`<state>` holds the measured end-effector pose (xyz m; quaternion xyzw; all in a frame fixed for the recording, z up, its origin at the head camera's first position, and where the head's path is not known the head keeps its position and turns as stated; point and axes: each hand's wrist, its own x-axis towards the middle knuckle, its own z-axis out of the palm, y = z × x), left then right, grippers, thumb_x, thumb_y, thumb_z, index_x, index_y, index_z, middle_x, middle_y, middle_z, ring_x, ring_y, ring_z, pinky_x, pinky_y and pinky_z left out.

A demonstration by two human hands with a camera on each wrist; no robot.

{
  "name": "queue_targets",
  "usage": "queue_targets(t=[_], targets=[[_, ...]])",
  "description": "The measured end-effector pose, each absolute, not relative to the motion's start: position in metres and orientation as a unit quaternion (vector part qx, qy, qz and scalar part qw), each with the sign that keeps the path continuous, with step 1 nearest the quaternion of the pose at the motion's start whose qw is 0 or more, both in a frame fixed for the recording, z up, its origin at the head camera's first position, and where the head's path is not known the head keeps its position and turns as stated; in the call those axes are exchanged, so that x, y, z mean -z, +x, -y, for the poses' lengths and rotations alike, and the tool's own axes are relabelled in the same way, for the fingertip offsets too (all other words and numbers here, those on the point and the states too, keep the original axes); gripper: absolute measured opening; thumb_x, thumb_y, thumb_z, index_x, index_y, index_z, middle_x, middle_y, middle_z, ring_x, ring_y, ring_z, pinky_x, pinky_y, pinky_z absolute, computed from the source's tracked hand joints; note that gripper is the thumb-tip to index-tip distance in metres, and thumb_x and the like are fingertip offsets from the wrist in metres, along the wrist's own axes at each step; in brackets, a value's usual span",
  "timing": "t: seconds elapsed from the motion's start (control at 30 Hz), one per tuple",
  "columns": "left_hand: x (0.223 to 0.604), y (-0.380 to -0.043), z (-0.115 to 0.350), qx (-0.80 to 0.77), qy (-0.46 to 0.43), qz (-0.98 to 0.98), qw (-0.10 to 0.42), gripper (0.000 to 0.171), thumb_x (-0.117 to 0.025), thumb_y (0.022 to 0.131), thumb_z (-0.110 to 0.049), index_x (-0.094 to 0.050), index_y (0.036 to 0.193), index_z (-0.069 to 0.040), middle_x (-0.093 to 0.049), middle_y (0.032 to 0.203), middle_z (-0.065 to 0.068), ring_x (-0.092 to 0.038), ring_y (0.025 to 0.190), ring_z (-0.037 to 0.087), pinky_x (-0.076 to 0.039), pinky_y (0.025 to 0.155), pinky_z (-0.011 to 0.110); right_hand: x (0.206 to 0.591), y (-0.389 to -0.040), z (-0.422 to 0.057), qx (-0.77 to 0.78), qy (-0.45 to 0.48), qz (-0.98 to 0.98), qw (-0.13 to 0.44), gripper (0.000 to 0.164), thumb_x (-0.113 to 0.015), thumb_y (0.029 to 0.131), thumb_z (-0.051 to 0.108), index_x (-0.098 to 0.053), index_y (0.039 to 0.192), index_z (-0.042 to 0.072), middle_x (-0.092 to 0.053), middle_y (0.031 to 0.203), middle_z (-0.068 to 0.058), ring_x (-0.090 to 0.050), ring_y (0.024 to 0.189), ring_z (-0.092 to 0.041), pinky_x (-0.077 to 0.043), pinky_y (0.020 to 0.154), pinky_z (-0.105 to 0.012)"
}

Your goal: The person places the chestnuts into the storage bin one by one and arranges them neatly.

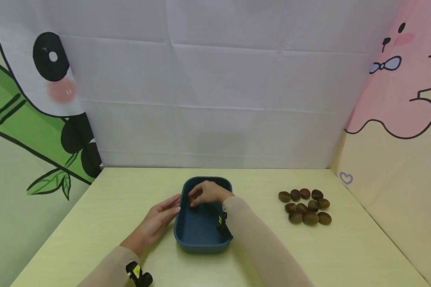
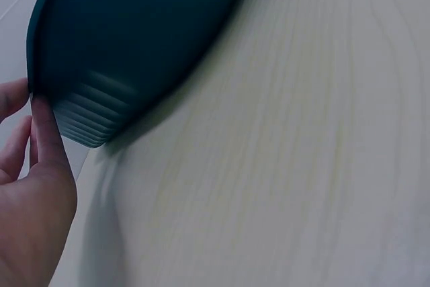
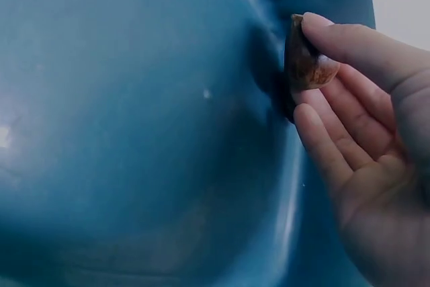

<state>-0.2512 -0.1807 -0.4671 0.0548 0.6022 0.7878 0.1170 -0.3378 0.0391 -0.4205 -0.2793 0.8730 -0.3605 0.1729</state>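
We find a screened-off tabletop booth (image 1: 215,139), in what kind of building we cannot tell, shown by a pale wood-grained table (image 1: 129,195) with a creased white sheet (image 1: 215,75) behind and side walls (image 1: 395,183) bearing a cartoon panda (image 1: 25,67) and pink animal (image 1: 391,95).

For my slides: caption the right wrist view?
The right hand pinches a brown nut inside a blue tray.

Blue tray (image 1: 197,231) partly behind a sleeve (image 1: 263,237) in the head view, partly out of both wrist views
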Motion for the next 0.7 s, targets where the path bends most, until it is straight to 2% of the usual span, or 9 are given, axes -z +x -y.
queue_targets(t=[0.27, 0.7], targets=[[0.4669, -0.2502, 0.1794, -0.790, 0.051, -0.600, 0.114, 0.059, -0.056, 0.100, 0.003, -0.031, 0.153, 0.006, -0.035, 0.156, 0.022, -0.056, 0.122, 0.006, -0.044, 0.105, 0.023, 0.4271, -0.3345, -0.0379, 0.395, -0.261, -0.863, 0.175, 0.027, -0.080, 0.087, 0.013, -0.075, 0.114, 0.010, -0.075, 0.099, 0.003, -0.068, 0.089, -0.006, -0.054, 0.089, -0.027], [0.4665, -0.2500, 0.1814, -0.791, 0.062, -0.598, 0.118, 0.060, -0.056, 0.100, 0.001, -0.029, 0.154, 0.006, -0.031, 0.158, 0.023, -0.050, 0.131, 0.013, -0.043, 0.106, 0.023, 0.4268, -0.3335, -0.0374, 0.368, -0.244, -0.888, 0.130, 0.023, -0.082, 0.085, 0.018, -0.077, 0.107, 0.013, -0.073, 0.092, 0.007, -0.065, 0.085, -0.005, -0.054, 0.084, -0.025]])
